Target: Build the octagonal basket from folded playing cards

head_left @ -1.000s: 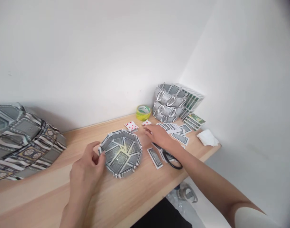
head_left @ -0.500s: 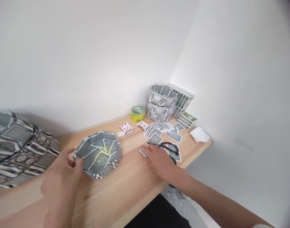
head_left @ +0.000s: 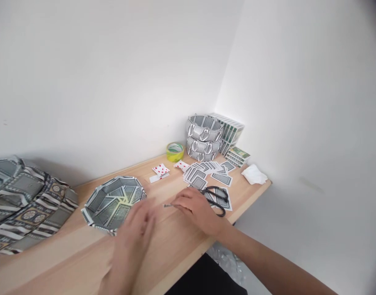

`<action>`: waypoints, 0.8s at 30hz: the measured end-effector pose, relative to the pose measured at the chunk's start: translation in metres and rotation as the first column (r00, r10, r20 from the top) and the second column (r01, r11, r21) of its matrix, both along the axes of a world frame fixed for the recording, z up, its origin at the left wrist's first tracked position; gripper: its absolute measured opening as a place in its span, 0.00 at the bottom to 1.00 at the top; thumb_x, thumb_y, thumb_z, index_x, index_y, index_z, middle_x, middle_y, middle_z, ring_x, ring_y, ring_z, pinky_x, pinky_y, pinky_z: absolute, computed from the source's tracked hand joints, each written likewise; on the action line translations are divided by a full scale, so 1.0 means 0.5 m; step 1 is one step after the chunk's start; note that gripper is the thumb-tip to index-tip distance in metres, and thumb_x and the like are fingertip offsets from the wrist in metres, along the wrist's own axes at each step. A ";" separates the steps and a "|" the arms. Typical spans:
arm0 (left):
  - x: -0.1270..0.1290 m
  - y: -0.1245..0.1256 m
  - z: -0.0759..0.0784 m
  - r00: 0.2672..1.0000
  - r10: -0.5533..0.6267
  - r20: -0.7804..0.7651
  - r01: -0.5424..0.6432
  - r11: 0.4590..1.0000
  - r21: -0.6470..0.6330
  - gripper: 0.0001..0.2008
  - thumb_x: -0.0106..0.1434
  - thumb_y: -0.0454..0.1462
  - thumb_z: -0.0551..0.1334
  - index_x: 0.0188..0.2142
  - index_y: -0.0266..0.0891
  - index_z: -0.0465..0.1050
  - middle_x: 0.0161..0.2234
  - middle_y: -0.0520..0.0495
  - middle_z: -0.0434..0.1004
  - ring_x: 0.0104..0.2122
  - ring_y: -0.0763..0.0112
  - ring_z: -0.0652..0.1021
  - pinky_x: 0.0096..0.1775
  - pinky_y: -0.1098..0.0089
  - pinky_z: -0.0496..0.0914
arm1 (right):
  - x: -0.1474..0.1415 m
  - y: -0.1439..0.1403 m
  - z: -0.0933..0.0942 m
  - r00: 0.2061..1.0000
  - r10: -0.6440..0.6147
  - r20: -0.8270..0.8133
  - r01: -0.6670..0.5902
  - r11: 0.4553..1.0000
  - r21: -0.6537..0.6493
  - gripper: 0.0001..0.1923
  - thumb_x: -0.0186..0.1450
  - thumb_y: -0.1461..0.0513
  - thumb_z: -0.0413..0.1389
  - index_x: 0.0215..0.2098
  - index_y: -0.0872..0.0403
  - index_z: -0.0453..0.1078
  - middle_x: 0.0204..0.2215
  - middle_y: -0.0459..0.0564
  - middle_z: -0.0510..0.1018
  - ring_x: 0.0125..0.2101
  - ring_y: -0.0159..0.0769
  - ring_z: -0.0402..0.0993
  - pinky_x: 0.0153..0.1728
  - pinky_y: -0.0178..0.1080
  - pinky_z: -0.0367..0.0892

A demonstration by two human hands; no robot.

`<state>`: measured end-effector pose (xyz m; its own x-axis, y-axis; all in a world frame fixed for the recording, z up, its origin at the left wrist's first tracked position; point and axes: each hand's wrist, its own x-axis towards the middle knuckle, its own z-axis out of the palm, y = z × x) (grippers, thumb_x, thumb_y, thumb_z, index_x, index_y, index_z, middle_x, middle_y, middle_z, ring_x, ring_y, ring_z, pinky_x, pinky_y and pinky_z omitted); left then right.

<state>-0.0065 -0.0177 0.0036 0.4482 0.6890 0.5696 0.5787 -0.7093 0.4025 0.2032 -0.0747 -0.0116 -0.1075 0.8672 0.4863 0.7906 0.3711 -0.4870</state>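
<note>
Left hand blurred, perhaps open.

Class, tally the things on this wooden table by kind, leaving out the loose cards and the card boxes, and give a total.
Woven card bowls: 1
Stacked woven card rings: 2
Tape rolls: 1
Scissors: 1
Crumpled tissues: 1
Large woven card pieces at the left edge: 1
Total: 7

tape roll by wall | stacked card baskets in corner | scissors on loose cards | tissue at table edge
</note>
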 end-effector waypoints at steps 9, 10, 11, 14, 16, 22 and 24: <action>0.043 -0.016 -0.061 0.964 -0.241 -0.114 0.226 0.965 -0.132 0.13 0.67 0.32 0.51 0.30 0.40 0.72 0.31 0.48 0.74 0.32 0.71 0.76 0.35 0.73 0.69 | -0.013 -0.019 -0.035 0.995 -0.010 0.102 0.013 0.999 -0.030 0.12 0.70 0.63 0.50 0.42 0.48 0.76 0.38 0.49 0.77 0.41 0.37 0.68 0.46 0.42 0.63; 0.042 -0.017 -0.063 0.961 -0.231 -0.150 0.212 0.968 -0.135 0.13 0.67 0.31 0.51 0.30 0.40 0.72 0.31 0.48 0.74 0.32 0.71 0.75 0.35 0.73 0.69 | -0.013 -0.021 -0.039 0.993 -0.015 0.113 0.020 0.999 -0.048 0.11 0.69 0.63 0.51 0.43 0.48 0.76 0.37 0.49 0.77 0.41 0.37 0.68 0.45 0.42 0.63; 0.043 -0.019 -0.064 0.958 -0.221 -0.183 0.199 0.971 -0.134 0.13 0.66 0.31 0.52 0.29 0.39 0.72 0.32 0.47 0.74 0.33 0.71 0.75 0.35 0.73 0.69 | -0.014 -0.022 -0.043 0.993 -0.020 0.119 0.027 0.998 -0.063 0.11 0.69 0.63 0.51 0.43 0.48 0.76 0.37 0.49 0.77 0.41 0.37 0.68 0.45 0.42 0.64; 0.046 -0.022 -0.064 0.948 -0.203 -0.247 0.176 0.976 -0.128 0.13 0.66 0.31 0.52 0.29 0.38 0.72 0.33 0.47 0.72 0.33 0.70 0.74 0.35 0.71 0.68 | -0.012 -0.028 -0.052 0.994 -0.013 0.108 0.023 0.996 -0.091 0.11 0.69 0.62 0.53 0.45 0.48 0.76 0.37 0.49 0.76 0.41 0.37 0.68 0.43 0.41 0.65; 0.047 -0.025 -0.061 0.944 -0.210 -0.254 0.178 0.974 -0.143 0.13 0.67 0.31 0.52 0.29 0.38 0.73 0.32 0.47 0.72 0.33 0.70 0.73 0.35 0.70 0.67 | -0.008 -0.033 -0.056 0.997 0.003 0.083 0.005 0.994 -0.105 0.11 0.69 0.62 0.53 0.45 0.49 0.76 0.38 0.49 0.76 0.41 0.36 0.68 0.43 0.40 0.65; 0.046 -0.034 -0.064 0.953 -0.244 -0.179 0.216 0.963 -0.162 0.11 0.66 0.32 0.54 0.33 0.38 0.76 0.34 0.46 0.73 0.34 0.68 0.73 0.37 0.68 0.69 | -0.006 -0.046 -0.054 0.999 -0.025 0.023 0.028 0.989 -0.142 0.08 0.67 0.64 0.54 0.42 0.52 0.75 0.39 0.50 0.76 0.42 0.37 0.70 0.44 0.41 0.64; 0.047 -0.036 -0.068 0.954 -0.251 -0.164 0.225 0.961 -0.164 0.10 0.66 0.33 0.55 0.34 0.38 0.75 0.34 0.45 0.73 0.35 0.68 0.74 0.37 0.68 0.70 | -0.012 -0.049 -0.053 0.998 -0.038 0.046 0.045 0.986 -0.158 0.05 0.66 0.63 0.56 0.40 0.52 0.74 0.38 0.49 0.77 0.41 0.37 0.70 0.43 0.41 0.63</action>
<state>0.0170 -0.0359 -0.0306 0.6956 0.6175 0.3673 0.4729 -0.7784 0.4129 0.1974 -0.0993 -0.0381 -0.0878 0.9373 0.3373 0.8250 0.2582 -0.5027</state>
